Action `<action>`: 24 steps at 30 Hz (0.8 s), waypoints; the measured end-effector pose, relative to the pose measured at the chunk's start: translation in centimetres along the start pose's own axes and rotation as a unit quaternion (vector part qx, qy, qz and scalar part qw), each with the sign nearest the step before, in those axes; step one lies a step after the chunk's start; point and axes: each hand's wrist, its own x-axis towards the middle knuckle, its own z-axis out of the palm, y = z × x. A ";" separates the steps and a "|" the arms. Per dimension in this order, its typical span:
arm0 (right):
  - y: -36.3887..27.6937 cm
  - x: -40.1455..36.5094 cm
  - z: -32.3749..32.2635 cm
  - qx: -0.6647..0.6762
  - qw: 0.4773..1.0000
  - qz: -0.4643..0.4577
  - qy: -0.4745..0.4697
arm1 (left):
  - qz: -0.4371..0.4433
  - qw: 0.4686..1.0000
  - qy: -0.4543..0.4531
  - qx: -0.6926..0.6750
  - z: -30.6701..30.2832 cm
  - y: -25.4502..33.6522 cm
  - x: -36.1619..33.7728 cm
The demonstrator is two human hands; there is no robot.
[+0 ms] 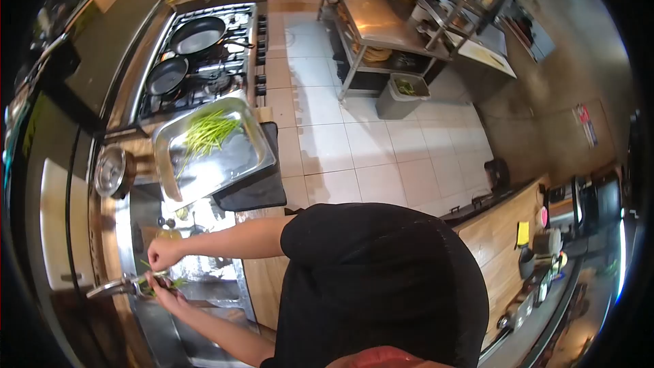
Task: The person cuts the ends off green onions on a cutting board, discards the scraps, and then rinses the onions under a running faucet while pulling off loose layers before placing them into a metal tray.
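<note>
My left hand (pixel 165 294) is cupped over the sink (pixel 211 291), fingers curled around a small bunch of thin green stalks (pixel 178 283). Right beside it, my right hand (pixel 165 253) is closed in a fist, and a green stalk tip (pixel 144 264) pokes out at its far side. The curved metal tap (pixel 109 288) ends close to both hands. A large metal tray (pixel 255 153) with a loose pile of long green stalks (pixel 211 132) stands past my right forearm. Whether water is running is too small to tell.
A metal pot (pixel 112 172) stands beside the tray. Beyond them is a gas stove with two black frying pans (pixel 197 35) (pixel 167 76). A dark mat (pixel 259 187) lies partly under the tray. Across the tiled floor are a steel table (pixel 361 0) and a grey bin (pixel 402 99).
</note>
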 end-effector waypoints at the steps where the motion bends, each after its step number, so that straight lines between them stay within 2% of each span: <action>1: -0.1 -0.4 -0.2 0.021 1.000 -0.019 0.014 | -0.004 0.999 -0.022 -0.027 0.0 -0.2 0.3; 5: -0.3 -2.0 -0.7 -0.016 0.996 -0.028 0.085 | -0.046 0.993 -0.042 -0.100 0.0 -1.2 2.0; 7: -0.5 -2.6 -1.1 0.002 0.995 -0.039 0.093 | -0.046 0.995 -0.022 -0.087 -0.3 -2.1 3.3; 9: -0.9 -2.8 -1.3 0.001 0.991 -0.048 0.128 | -0.025 0.990 -0.043 -0.132 -3.1 -4.2 6.5; 10: 0.0 -2.1 -1.2 0.036 0.983 -0.117 0.134 | -0.042 0.993 -0.060 -0.094 -2.3 -2.9 4.3; 11: 0.6 -1.9 -1.5 0.011 0.992 -0.083 0.097 | -0.061 0.995 -0.060 -0.056 -0.2 -1.3 2.1; 12: -0.1 -2.3 -1.7 0.045 0.994 -0.059 0.085 | -0.057 0.997 -0.057 -0.014 -0.8 -1.3 2.5; 13: -0.7 -2.5 -1.8 0.059 0.994 -0.037 0.079 | -0.082 0.992 -0.088 -0.027 -2.7 -2.7 4.5; 14: 0.2 -2.1 -1.6 0.138 0.989 -0.008 0.042 | -0.051 0.998 -0.003 -0.022 -1.7 -2.7 3.9; 15: 2.0 -1.3 -1.0 0.144 0.989 0.037 0.028 | -0.062 0.995 -0.009 -0.082 -2.2 -3.1 4.3; 16: 0.7 -1.8 -1.5 0.163 0.986 0.010 0.029 | -0.021 0.994 0.016 -0.103 -2.1 -3.3 4.8; 17: 0.3 -1.8 -1.6 0.284 0.958 -0.034 -0.004 | -0.016 0.990 0.046 -0.135 -2.0 -3.4 5.1; 18: -0.9 -2.2 -1.6 0.278 0.959 -0.004 0.044 | 0.023 0.985 0.006 -0.168 -3.5 -4.4 6.4; 19: -0.6 -2.0 -2.0 0.274 0.961 0.019 0.019 | 0.025 0.983 0.058 -0.172 -2.8 -3.1 5.0; 20: -1.3 -2.3 -2.2 0.249 0.968 0.037 0.019 | 0.033 0.983 0.066 -0.170 -2.3 -1.6 3.5; 24: -2.7 -2.0 -1.3 0.221 0.969 0.103 0.029 | 0.041 0.990 0.019 -0.132 -1.1 1.2 0.3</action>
